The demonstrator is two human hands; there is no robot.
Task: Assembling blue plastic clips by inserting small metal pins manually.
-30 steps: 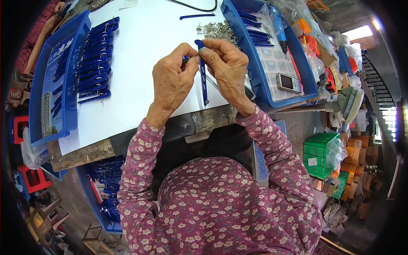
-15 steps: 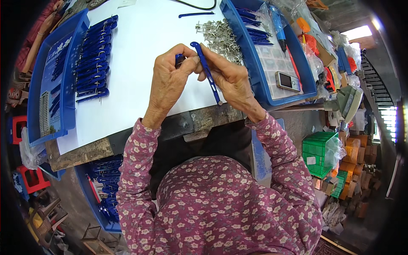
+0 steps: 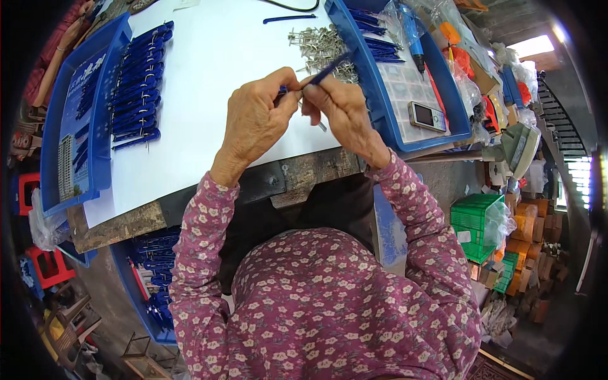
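Blue plastic strip [image 3: 329,68] sat at upper centre of the frame, pinched in my right hand [image 3: 339,111] and angled up over the pile of metal clips [image 3: 320,45]. My left hand [image 3: 256,120] clenched its near end, steadying it. Finished slim blue pieces [image 3: 133,82] lay ranked in the blue tray [image 3: 57,139] at upper left.
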